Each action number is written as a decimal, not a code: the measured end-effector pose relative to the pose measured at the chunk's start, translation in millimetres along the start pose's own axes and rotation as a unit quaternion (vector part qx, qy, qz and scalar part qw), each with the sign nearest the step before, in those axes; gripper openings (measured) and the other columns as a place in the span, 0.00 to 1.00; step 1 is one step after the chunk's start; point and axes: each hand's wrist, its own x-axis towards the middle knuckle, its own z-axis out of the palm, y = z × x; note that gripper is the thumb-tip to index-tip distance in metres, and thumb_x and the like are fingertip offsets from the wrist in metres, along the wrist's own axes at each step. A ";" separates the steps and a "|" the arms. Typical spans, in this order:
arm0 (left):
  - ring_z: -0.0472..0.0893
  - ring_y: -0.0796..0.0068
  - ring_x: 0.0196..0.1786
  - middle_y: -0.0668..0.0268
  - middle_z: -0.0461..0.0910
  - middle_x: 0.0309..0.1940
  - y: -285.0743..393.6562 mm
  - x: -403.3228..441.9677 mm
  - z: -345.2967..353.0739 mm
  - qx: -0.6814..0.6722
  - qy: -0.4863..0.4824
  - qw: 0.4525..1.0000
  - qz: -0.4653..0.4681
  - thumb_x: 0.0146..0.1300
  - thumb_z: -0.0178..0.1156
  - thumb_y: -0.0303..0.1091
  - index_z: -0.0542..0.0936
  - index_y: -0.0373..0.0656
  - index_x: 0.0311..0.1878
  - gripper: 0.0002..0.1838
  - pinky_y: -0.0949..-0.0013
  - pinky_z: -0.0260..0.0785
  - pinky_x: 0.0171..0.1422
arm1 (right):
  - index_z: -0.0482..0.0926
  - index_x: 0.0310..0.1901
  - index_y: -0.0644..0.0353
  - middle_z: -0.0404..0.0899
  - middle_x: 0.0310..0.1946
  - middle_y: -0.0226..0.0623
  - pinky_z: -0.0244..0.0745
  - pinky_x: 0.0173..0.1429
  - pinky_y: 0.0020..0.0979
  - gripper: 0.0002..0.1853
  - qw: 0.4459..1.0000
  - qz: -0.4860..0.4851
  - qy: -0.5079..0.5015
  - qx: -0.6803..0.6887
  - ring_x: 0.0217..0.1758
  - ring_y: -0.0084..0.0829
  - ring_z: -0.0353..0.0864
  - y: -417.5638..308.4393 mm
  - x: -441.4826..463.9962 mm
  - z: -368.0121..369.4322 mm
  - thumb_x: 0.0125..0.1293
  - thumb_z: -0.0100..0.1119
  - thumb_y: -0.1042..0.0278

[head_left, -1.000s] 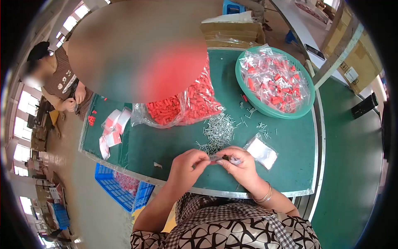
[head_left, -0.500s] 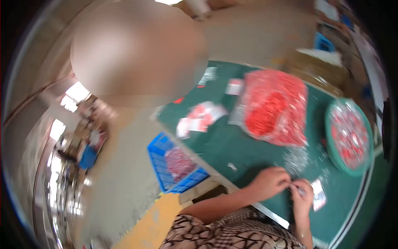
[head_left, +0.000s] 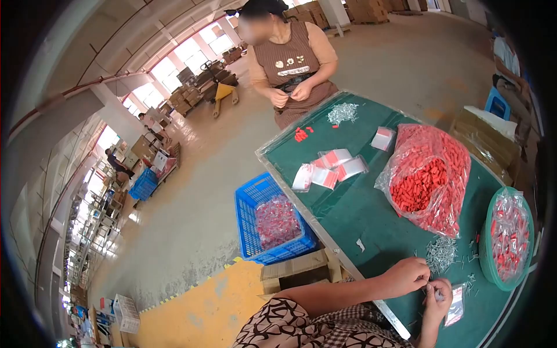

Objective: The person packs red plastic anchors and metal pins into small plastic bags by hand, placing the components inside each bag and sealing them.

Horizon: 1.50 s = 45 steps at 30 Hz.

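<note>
My left hand (head_left: 408, 278) reaches in from the left, its fingers pinched together at the tips. My right hand (head_left: 438, 294) is curled just beside it, the fingertips of both hands nearly meeting. Something small and pale shows in the right hand, too small to name; what the left fingers pinch is hidden. Just beyond the hands lies a pile of silver screws (head_left: 441, 255). A clear zip bag (head_left: 455, 305) rests flat by my right hand. Farther up the table stands an open plastic bag of red wall plugs (head_left: 426, 180).
A green basket (head_left: 492, 269) holds filled clear bags at the right. Flat zip bags (head_left: 328, 168), another screw pile (head_left: 343, 113) and red plugs (head_left: 300, 134) lie on the green table (head_left: 348, 217). A blue crate (head_left: 249, 226) stands beside it. A co-worker (head_left: 296, 64) is across the table.
My view has swung, so everything sits lower and farther right, and the picture is sharper. The co-worker is now plainly visible. My hands stay close together, both closed.
</note>
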 end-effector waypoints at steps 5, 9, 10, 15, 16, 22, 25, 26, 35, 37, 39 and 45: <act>0.76 0.58 0.33 0.60 0.73 0.26 -1.3 0.3 -10.6 -0.009 -0.014 0.999 -0.031 0.52 0.61 0.26 0.75 0.38 0.27 0.04 0.59 0.67 0.37 | 0.76 0.32 0.65 0.71 0.34 0.34 0.58 0.18 0.18 0.04 0.999 0.041 0.013 0.022 0.24 0.18 0.66 0.1 0.7 -3.9 0.60 0.62 0.79; 0.75 0.58 0.32 0.60 0.73 0.26 -4.8 1.4 -12.1 -0.021 -0.007 1.000 -0.021 0.52 0.62 0.25 0.75 0.38 0.27 0.05 0.59 0.67 0.36 | 0.77 0.32 0.65 0.70 0.34 0.33 0.59 0.17 0.19 0.04 0.999 0.033 0.019 0.020 0.23 0.18 0.66 1.5 1.3 -5.3 0.60 0.63 0.77; 0.75 0.59 0.32 0.61 0.73 0.26 -6.2 0.8 -12.4 -0.018 -0.007 0.999 -0.026 0.52 0.62 0.25 0.75 0.38 0.27 0.05 0.60 0.67 0.36 | 0.77 0.32 0.65 0.70 0.34 0.33 0.59 0.17 0.19 0.04 1.000 0.014 0.019 0.005 0.23 0.18 0.66 10.2 -0.1 -7.8 0.60 0.63 0.77; 0.74 0.70 0.30 0.64 0.72 0.26 -2.8 1.5 -17.5 -0.082 -0.026 0.994 -0.069 0.56 0.62 0.26 0.76 0.37 0.30 0.05 0.67 0.67 0.35 | 0.76 0.30 0.63 0.70 0.31 0.32 0.60 0.22 0.20 0.06 0.999 0.030 0.025 0.003 0.24 0.18 0.66 -24.4 0.3 -9.2 0.61 0.64 0.74; 0.74 0.72 0.30 0.65 0.72 0.27 -2.9 1.8 -20.0 -0.095 -0.013 0.993 -0.074 0.57 0.62 0.26 0.76 0.37 0.31 0.05 0.68 0.66 0.36 | 0.75 0.30 0.62 0.70 0.29 0.30 0.60 0.23 0.19 0.06 0.998 0.028 0.048 0.006 0.24 0.18 0.66 -20.5 3.0 -21.1 0.62 0.63 0.74; 0.73 0.75 0.30 0.66 0.73 0.29 -4.0 -7.2 -27.5 -0.133 0.022 0.987 -0.092 0.59 0.61 0.27 0.76 0.38 0.34 0.04 0.70 0.66 0.36 | 0.77 0.51 0.59 0.72 0.37 0.28 0.56 0.29 0.19 0.16 0.938 -0.051 0.300 -0.166 0.25 0.15 0.62 -14.3 68.0 -178.4 0.69 0.56 0.57; 0.73 0.75 0.31 0.66 0.73 0.30 -6.2 -14.1 -20.7 -0.145 0.019 0.985 -0.095 0.60 0.61 0.27 0.76 0.38 0.35 0.04 0.70 0.66 0.36 | 0.72 0.65 0.57 0.74 0.59 0.31 0.55 0.28 0.18 0.24 0.907 -0.118 0.315 -0.253 0.27 0.13 0.62 -13.2 99.3 -226.2 0.72 0.49 0.54; 0.73 0.75 0.31 0.66 0.74 0.30 -8.5 -15.9 -18.2 -0.146 0.019 0.985 -0.092 0.60 0.61 0.27 0.76 0.38 0.35 0.04 0.70 0.66 0.36 | 0.70 0.66 0.56 0.72 0.62 0.31 0.55 0.28 0.18 0.25 0.911 -0.103 0.320 -0.238 0.27 0.13 0.62 -20.8 105.6 -220.8 0.72 0.48 0.54; 0.77 0.69 0.32 0.63 0.75 0.33 26.7 -1.6 8.5 -0.121 0.004 0.988 -0.101 0.60 0.62 0.30 0.77 0.39 0.41 0.08 0.65 0.70 0.38 | 0.66 0.62 0.63 0.77 0.44 0.35 0.74 0.55 0.31 0.23 0.918 0.136 0.073 0.365 0.45 0.25 0.77 -4.7 34.6 -17.0 0.70 0.57 0.63; 0.79 0.63 0.35 0.59 0.76 0.36 29.6 -0.2 20.1 -0.087 0.065 0.992 -0.058 0.59 0.61 0.30 0.78 0.38 0.43 0.10 0.61 0.71 0.41 | 0.63 0.63 0.64 0.76 0.50 0.42 0.72 0.61 0.35 0.23 0.876 0.160 0.047 0.453 0.55 0.33 0.75 -1.1 27.7 4.9 0.71 0.54 0.66; 0.79 0.59 0.37 0.58 0.77 0.38 14.7 0.5 29.8 -0.091 0.057 0.993 -0.046 0.59 0.61 0.29 0.78 0.37 0.45 0.11 0.60 0.71 0.42 | 0.63 0.64 0.64 0.75 0.51 0.42 0.72 0.61 0.35 0.24 0.878 0.170 0.050 0.444 0.56 0.34 0.75 -7.7 22.1 15.1 0.70 0.55 0.66; 0.79 0.56 0.39 0.56 0.79 0.36 -1.2 0.5 31.8 -0.096 0.085 0.988 -0.080 0.64 0.57 0.29 0.78 0.34 0.44 0.09 0.61 0.71 0.44 | 0.61 0.66 0.64 0.75 0.52 0.44 0.72 0.63 0.36 0.26 0.880 0.191 0.057 0.431 0.58 0.35 0.74 -12.5 19.9 14.4 0.69 0.55 0.70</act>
